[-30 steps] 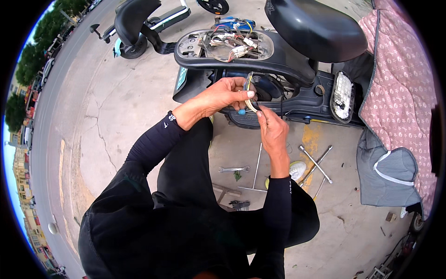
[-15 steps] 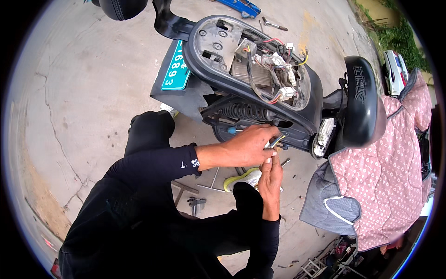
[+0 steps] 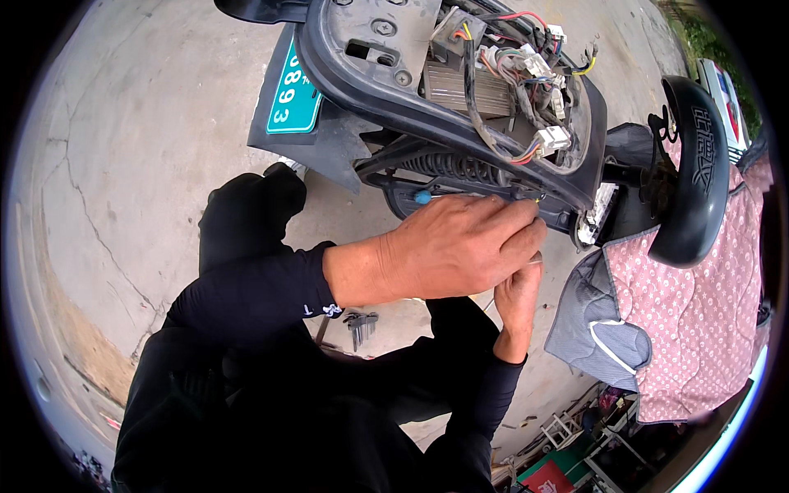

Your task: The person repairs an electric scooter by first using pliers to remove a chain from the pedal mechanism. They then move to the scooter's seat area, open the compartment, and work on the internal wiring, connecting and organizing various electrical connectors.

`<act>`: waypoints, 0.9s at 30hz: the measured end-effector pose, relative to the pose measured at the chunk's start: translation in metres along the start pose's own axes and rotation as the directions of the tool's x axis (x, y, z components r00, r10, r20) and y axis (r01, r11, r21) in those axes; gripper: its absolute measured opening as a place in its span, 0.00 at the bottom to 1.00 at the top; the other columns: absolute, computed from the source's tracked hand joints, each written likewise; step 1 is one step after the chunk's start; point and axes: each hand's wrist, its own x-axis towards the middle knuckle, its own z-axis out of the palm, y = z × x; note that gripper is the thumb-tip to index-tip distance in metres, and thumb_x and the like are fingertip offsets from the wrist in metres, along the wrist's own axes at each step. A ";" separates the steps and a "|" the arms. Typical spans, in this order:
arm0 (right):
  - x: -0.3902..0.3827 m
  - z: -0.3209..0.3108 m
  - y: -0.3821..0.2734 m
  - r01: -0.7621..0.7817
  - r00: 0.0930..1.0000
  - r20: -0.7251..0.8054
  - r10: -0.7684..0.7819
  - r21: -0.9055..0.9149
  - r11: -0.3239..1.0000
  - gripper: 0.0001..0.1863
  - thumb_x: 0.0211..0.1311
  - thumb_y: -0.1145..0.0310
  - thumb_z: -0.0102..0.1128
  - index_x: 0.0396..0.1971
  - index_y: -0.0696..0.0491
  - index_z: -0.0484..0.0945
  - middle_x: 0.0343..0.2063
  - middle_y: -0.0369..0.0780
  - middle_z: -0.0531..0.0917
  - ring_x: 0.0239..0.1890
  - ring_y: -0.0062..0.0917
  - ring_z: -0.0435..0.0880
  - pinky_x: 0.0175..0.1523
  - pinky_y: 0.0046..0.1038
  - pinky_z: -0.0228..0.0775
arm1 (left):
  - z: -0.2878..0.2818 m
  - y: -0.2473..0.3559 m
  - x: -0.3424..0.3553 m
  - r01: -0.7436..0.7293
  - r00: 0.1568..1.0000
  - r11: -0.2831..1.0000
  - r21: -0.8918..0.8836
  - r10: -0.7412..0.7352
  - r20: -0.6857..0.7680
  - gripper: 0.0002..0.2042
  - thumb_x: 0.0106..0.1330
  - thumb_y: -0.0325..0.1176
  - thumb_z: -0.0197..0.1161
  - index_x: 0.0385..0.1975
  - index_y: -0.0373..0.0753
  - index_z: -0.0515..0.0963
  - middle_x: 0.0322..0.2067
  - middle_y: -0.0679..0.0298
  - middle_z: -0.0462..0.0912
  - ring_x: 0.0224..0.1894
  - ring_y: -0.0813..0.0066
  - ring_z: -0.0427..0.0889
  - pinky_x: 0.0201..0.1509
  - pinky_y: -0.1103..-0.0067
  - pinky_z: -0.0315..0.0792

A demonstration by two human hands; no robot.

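Note:
My left hand (image 3: 460,246) reaches in from the left, knuckles up, with its fingers curled and pinched together. A short yellow wire tip (image 3: 538,200) pokes out beyond those fingers; the rest of the wires is hidden behind the hand. Just below, my right hand (image 3: 518,300) is closed, its fingertips against the left ones, and what it grips is out of sight. Both hands are beside an electric scooter body (image 3: 444,123) with its seat off. In its open bay lie a finned metal controller (image 3: 468,89), tangled wires and white connectors (image 3: 552,140).
A coil-spring shock absorber (image 3: 452,167) and a blue knob (image 3: 422,197) show under the scooter body. To the right are a black padded backrest (image 3: 694,172) and a pink quilted cover (image 3: 690,320). Dark metal parts (image 3: 360,327) lie on the concrete; tools and racks crowd the lower right.
The view has moved closer to the scooter. My left hand has turned over the wires, hiding most of them, and both hands appear farther right.

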 end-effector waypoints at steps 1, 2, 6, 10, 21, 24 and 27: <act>0.000 0.000 0.004 -0.063 0.998 -0.024 0.061 -0.071 0.996 0.07 0.69 0.74 0.56 0.43 0.60 0.77 0.29 0.49 0.83 0.29 0.45 0.83 0.37 0.35 0.75 | -0.006 -0.001 0.009 -0.147 0.983 0.987 0.072 0.154 -0.100 0.14 0.56 0.34 0.66 0.40 0.34 0.80 0.45 0.60 0.80 0.48 0.66 0.81 0.56 0.71 0.78; 0.001 0.000 0.006 -0.125 0.991 -0.053 0.119 -0.140 0.982 0.08 0.69 0.72 0.56 0.43 0.59 0.79 0.31 0.50 0.84 0.31 0.47 0.83 0.39 0.37 0.75 | -0.012 -0.004 0.018 -0.281 0.933 0.946 0.159 0.309 -0.186 0.12 0.55 0.33 0.65 0.37 0.35 0.81 0.44 0.61 0.80 0.48 0.67 0.81 0.58 0.71 0.77; 0.020 0.009 -0.001 -0.373 0.925 -0.133 0.357 -0.498 0.783 0.15 0.69 0.65 0.56 0.51 0.55 0.80 0.36 0.52 0.85 0.36 0.49 0.85 0.41 0.42 0.75 | -0.025 -0.038 0.059 -0.413 0.907 0.854 0.316 0.355 0.226 0.06 0.57 0.30 0.60 0.30 0.39 0.82 0.39 0.64 0.84 0.53 0.73 0.79 0.70 0.67 0.64; 0.036 0.024 0.030 -0.387 0.916 -0.341 0.211 -0.617 0.685 0.19 0.70 0.61 0.55 0.57 0.52 0.77 0.38 0.50 0.86 0.36 0.47 0.86 0.38 0.44 0.76 | -0.036 -0.051 0.104 -0.425 0.850 0.876 0.228 0.300 0.433 0.09 0.64 0.33 0.56 0.35 0.36 0.80 0.38 0.59 0.84 0.47 0.61 0.82 0.61 0.67 0.70; 0.079 0.070 0.054 -0.305 0.786 -0.617 -0.043 -0.447 0.841 0.13 0.52 0.78 0.61 0.41 0.59 0.79 0.34 0.51 0.84 0.36 0.51 0.82 0.40 0.43 0.73 | -0.032 -0.075 0.135 -0.461 0.854 0.761 0.457 0.240 0.461 0.13 0.47 0.41 0.76 0.28 0.40 0.87 0.30 0.65 0.85 0.46 0.67 0.83 0.50 0.69 0.76; 0.085 0.076 0.064 -0.238 0.726 -0.681 -0.098 -0.382 0.893 0.12 0.47 0.84 0.60 0.35 0.65 0.79 0.29 0.53 0.84 0.32 0.48 0.83 0.40 0.38 0.73 | -0.025 -0.076 0.141 -0.350 0.913 0.815 0.461 0.188 0.362 0.08 0.49 0.36 0.72 0.27 0.41 0.87 0.31 0.65 0.85 0.46 0.68 0.83 0.48 0.70 0.76; 0.089 0.081 0.082 -0.160 0.701 -0.704 -0.109 -0.304 0.939 0.07 0.48 0.84 0.62 0.30 0.66 0.78 0.26 0.48 0.84 0.26 0.34 0.79 0.39 0.33 0.71 | -0.010 -0.084 0.141 -0.435 0.895 0.776 0.457 0.318 0.312 0.06 0.49 0.32 0.69 0.27 0.44 0.87 0.35 0.70 0.85 0.50 0.70 0.81 0.48 0.71 0.76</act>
